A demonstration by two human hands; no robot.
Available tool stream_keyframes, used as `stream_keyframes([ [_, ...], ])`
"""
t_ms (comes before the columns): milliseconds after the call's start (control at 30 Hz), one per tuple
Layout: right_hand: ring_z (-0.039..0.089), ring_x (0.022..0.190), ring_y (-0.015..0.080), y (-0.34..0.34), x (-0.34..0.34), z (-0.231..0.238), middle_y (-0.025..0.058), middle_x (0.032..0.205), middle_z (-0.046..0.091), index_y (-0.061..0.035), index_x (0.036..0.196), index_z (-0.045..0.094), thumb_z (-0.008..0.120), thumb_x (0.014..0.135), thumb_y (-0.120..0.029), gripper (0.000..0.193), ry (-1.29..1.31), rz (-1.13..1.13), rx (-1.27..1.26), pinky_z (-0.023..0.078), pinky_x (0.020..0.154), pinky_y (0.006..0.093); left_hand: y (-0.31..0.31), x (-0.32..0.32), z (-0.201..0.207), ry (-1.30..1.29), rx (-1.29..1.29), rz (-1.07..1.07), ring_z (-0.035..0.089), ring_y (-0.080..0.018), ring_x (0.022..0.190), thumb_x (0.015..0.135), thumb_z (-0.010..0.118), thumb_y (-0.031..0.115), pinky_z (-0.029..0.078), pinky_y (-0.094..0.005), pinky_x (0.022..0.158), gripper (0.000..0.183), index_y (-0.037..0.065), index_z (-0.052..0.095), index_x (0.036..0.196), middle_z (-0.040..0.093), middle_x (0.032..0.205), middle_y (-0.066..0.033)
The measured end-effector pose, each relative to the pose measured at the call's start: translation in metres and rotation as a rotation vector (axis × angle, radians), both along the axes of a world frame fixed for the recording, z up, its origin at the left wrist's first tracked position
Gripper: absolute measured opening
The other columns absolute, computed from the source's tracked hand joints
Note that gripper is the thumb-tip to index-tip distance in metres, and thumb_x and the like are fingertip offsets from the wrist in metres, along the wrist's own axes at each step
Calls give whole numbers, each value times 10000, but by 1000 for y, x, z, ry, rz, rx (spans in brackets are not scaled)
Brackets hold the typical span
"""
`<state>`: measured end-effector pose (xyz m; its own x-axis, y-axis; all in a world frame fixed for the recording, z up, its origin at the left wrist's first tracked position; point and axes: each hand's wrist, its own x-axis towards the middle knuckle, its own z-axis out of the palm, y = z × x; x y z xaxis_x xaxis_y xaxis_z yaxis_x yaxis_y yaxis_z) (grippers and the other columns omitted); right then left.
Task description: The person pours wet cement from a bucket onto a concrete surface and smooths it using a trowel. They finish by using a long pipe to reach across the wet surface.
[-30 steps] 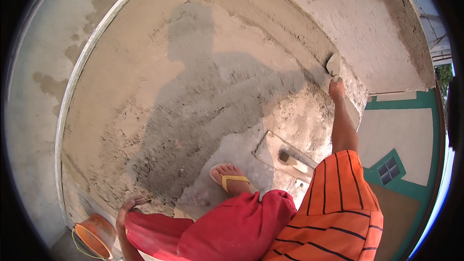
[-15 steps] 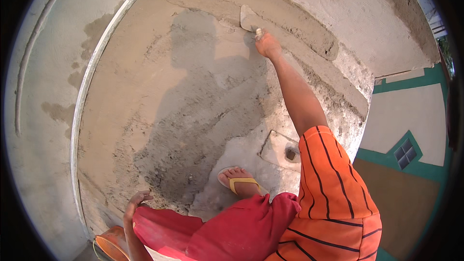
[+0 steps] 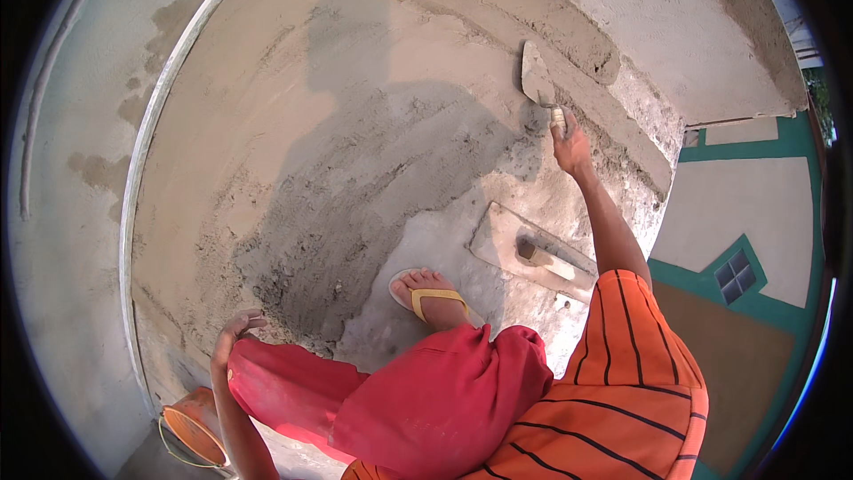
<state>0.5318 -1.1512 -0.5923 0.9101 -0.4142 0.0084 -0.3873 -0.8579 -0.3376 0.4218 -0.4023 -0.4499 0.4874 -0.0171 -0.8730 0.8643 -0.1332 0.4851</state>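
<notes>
My right hand (image 3: 571,147) is closed round the handle of a pointed trowel (image 3: 537,76), whose blade lies at the wet mortar (image 3: 444,27) toward the far right. The mortar is smooth in its far part and rough and darker near my foot. Beside my red-clad knee my left hand (image 3: 235,331) rests with its fingers stretched out and holds nothing. A flat rectangular plastering float (image 3: 499,233) with a bar handle lies on the pale ground, to the right of my sandalled foot (image 3: 429,298).
A long pale straight strip (image 3: 167,84) borders the mortar on the left, along a grey wall (image 3: 67,284). An orange bucket (image 3: 197,416) with a wire handle stands at lower left. A green and white wall (image 3: 737,204) rises at right.
My right hand and the trowel have moved right and nearer to me, off the shadowed mortar. More of the float now shows. My left hand stays by the knee.
</notes>
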Motion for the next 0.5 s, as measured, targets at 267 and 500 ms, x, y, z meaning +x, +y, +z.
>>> stream_keyframes([
  [267, 612, 976, 493, 224, -77, 55, 330, 1060, 631, -94, 1483, 291, 521, 957, -304, 611, 361, 384, 429, 494, 857, 523, -10, -2, 14, -46, -5, 40, 586, -165, 698, 877, 606, 395, 530, -339, 652, 522, 33, 567, 1251, 648, 1089, -128],
  [500, 660, 843, 411, 298, -118, 74, 234, 1046, 614, -195, 1512, 272, 514, 948, -295, 622, 565, 743, 367, 538, 741, 493, -37, 10, 22, -72, -5, 14, 552, -154, 747, 881, 596, 380, 508, -339, 714, 484, 61, 593, 1244, 649, 1126, -105],
])
